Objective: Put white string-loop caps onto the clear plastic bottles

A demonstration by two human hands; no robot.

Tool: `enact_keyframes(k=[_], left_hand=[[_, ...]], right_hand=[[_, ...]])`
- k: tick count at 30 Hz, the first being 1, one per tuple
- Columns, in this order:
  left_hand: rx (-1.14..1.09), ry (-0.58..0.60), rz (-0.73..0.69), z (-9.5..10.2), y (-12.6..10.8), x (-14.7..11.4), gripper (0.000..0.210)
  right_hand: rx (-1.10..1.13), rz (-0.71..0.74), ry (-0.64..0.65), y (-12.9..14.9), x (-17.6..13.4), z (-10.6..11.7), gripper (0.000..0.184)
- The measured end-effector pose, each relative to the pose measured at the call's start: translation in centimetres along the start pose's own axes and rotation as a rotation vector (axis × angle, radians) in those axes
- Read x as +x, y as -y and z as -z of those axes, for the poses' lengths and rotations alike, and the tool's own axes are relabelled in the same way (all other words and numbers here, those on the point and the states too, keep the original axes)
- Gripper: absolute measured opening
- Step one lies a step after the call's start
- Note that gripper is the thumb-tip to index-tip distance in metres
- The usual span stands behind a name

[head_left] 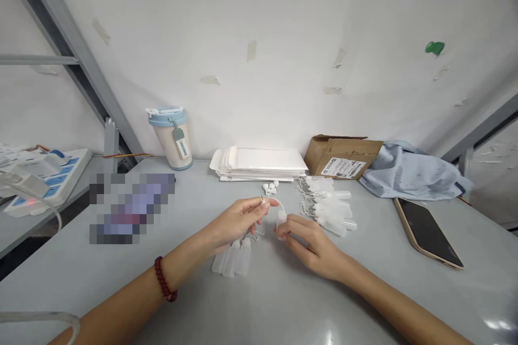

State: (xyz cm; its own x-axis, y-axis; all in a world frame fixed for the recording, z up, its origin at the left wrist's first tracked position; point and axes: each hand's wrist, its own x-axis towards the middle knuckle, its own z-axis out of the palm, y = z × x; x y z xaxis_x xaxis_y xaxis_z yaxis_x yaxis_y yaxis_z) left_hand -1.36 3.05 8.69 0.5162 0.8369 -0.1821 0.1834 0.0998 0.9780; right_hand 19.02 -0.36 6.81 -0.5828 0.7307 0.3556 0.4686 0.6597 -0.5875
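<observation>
My right hand [309,240] is closed round a small translucent squeeze bottle [280,218], held upright just above the table. From its top a thin white curved spout [283,208] bends left to my left hand [243,220]. The thumb and forefinger there pinch the spout's end; a tiny white bit shows between them, too small to make out. Under my left hand lie several similar squeeze bottles [232,259], side by side, their spouts partly hidden by the fingers. More bottles with bent spouts [329,207] lie in a pile to the right. Small white caps [271,188] are heaped behind my hands.
White flat packets [267,163] are stacked by the wall, beside an open cardboard box [342,157] and a crumpled blue cloth [408,170]. A phone [431,234] lies at right. A tumbler [170,137], a blurred-out object [137,210] and a power strip [60,178] are at left.
</observation>
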Motion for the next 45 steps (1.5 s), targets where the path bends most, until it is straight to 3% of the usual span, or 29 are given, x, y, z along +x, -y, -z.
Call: enact_keyframes(k=[8, 14, 17, 23, 29, 34, 38, 42, 45], left_hand=[[0.058, 0.067, -0.022, -2.0, 0.1, -0.8, 0.042], [0.138, 0.08, -0.053, -2.1, -0.5, -0.9, 0.039], [0.205, 0.062, -0.1, -1.9, -0.8, -0.8, 0.039], [0.223, 0.116, -0.2, -1.4, -1.1, -0.8, 0.043], [0.113, 0.133, -0.063, -1.2, -1.1, -0.7, 0.033], [-0.13, 0.282, -0.04, -1.1, -1.4, -0.8, 0.033], [-0.141, 0.271, -0.026, -1.1, -1.2, -0.9, 0.033], [0.014, 0.069, -0.009, -1.3, -0.8, -0.8, 0.035], [0.095, -0.008, -0.038, -1.5, -0.9, -0.7, 0.036]], right_hand=[[0.008, 0.125, 0.046, 1.0, -0.6, 0.1, 0.022], [0.089, 0.081, 0.033, 1.6, -0.6, 0.4, 0.023], [0.257, -0.03, 0.025, 1.9, -0.6, 0.5, 0.021], [0.911, -0.323, -0.01, 2.0, -0.5, 0.0, 0.02], [1.13, -0.384, 0.006, 1.6, -0.4, 0.0, 0.019], [1.374, -0.4, 0.055, 1.6, -0.4, 0.3, 0.014], [1.322, -0.355, 0.075, 1.6, -0.4, 0.4, 0.015], [1.128, -0.316, 0.075, 1.4, -0.5, 0.8, 0.016], [1.0, -0.32, 0.089, 1.4, -0.6, 1.1, 0.017]])
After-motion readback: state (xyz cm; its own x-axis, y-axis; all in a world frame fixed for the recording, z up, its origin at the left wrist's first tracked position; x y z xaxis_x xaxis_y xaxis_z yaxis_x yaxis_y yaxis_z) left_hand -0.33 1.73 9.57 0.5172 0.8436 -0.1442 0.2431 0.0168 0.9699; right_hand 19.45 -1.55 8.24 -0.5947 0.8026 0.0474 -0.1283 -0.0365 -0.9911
